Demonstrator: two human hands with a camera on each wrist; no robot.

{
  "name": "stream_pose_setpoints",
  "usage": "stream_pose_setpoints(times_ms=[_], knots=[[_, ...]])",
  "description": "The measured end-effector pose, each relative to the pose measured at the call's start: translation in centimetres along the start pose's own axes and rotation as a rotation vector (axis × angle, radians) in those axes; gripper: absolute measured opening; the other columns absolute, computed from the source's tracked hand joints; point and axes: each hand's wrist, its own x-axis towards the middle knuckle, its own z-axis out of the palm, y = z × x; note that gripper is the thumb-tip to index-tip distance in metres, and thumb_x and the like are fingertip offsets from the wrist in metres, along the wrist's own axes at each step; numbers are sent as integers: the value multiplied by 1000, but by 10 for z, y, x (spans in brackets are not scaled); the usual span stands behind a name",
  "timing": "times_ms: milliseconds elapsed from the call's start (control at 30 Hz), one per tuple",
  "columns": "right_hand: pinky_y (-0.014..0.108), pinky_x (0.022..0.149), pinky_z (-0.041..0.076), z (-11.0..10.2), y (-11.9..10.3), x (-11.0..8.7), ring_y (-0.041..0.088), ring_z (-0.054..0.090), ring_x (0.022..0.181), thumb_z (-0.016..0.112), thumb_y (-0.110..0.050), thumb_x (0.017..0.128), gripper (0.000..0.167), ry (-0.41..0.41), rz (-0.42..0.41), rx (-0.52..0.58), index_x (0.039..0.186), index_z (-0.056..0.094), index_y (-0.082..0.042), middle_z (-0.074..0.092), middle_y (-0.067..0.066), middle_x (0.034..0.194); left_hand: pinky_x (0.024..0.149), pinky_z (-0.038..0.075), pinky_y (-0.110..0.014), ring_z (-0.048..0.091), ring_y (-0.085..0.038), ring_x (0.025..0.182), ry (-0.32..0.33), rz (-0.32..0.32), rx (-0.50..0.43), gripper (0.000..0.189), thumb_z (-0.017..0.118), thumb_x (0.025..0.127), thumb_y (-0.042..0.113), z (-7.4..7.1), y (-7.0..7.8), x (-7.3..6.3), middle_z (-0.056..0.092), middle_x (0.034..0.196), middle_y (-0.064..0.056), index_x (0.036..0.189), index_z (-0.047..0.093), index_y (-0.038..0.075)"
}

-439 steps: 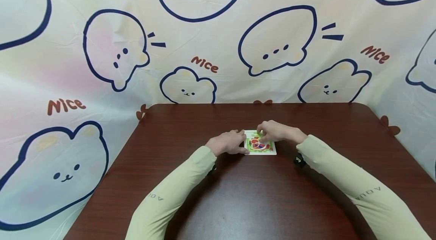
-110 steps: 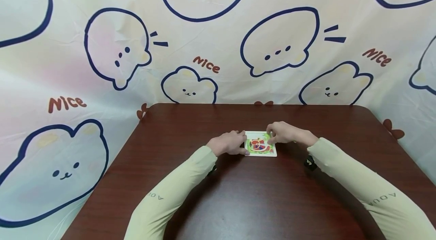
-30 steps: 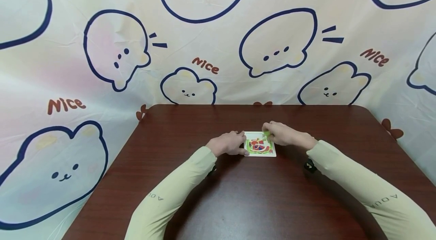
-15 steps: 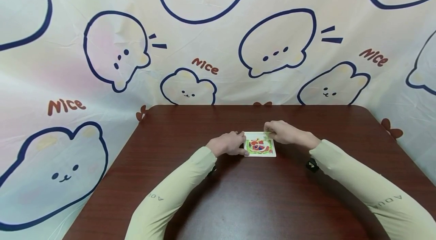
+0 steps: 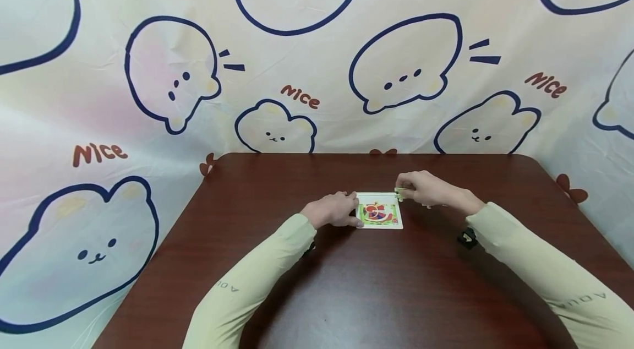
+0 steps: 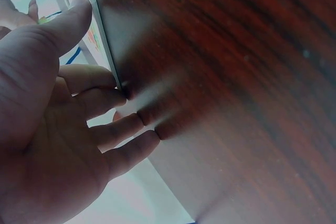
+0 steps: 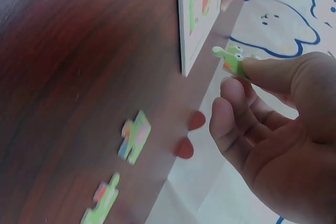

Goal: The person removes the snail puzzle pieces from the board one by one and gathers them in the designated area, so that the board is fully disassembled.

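Observation:
A small square jigsaw puzzle board (image 5: pixel 377 197) lies flat on the table, with a bare white band along its far side. Red, blue and green picture pieces (image 5: pixel 378 213) fill its nearer part. My left hand (image 5: pixel 331 209) rests at the board's left edge, thumb (image 6: pixel 73 22) on the rim and the other fingers spread down to the tabletop. Just off the far right corner, my right hand (image 5: pixel 430 190) pinches a green puzzle piece (image 7: pixel 232 60) between thumb and forefinger, lifted clear of the board. Its remaining fingers are curled loosely below.
Two loose green puzzle pieces, one nearer the board (image 7: pixel 135 136) and one farther off (image 7: pixel 103 201), lie on the dark brown table (image 5: pixel 346 283) in the right wrist view. A printed cloth (image 5: pixel 332 63) hangs behind the table's far edge.
My right hand has moved right and away from the board, carrying a green piece off its far right part. More white now shows along the far side. The left hand has kept its place.

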Motion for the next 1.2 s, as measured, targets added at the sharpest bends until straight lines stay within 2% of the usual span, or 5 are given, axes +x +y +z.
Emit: stream_pose_setpoints(times_ms=[200, 333, 633, 900, 1200], knots=[[29, 63, 47, -11, 16, -10, 11, 56, 66, 59, -11, 97, 13, 33, -31, -34, 107, 67, -12, 71, 3, 91, 93, 47, -35, 50, -20, 109, 3, 1, 1, 59, 60, 91, 57, 0, 0, 0, 45, 149, -8, 133, 55, 16], [30, 64, 47, -19, 25, -17, 12, 56, 69, 59, -11, 97, 12, 34, -24, -39, 106, 68, -13, 70, 0, 90, 97, 46, -37, 49, -21, 114, 4, -11, -7, 60, 60, 91, 57, -1, -1, 0, 42, 153, -8, 135, 54, 17], [30, 66, 46, -29, 44, -35, 14, 56, 74, 60, -13, 97, 13, 21, 31, -34, 106, 70, -12, 71, 1, 92, 105, 44, -39, 48, -23, 125, 1, -14, -10, 60, 60, 91, 57, -1, 0, 0, 37, 157, -9, 136, 55, 17], [29, 54, 45, -37, 64, -54, 15, 53, 62, 57, -12, 98, 14, -11, 117, 15, 105, 70, -11, 63, 7, 81, 107, 43, -39, 47, -24, 129, -2, -5, 13, 60, 59, 92, 56, -2, 1, 0, 37, 157, -8, 137, 54, 17], [30, 54, 47, -42, 84, -66, 16, 55, 62, 62, -9, 94, 6, 11, 173, 32, 98, 58, -6, 61, 5, 78, 107, 43, -40, 47, -24, 128, 3, -5, 9, 60, 59, 92, 56, 0, 1, 0, 36, 158, -9, 137, 54, 17]])
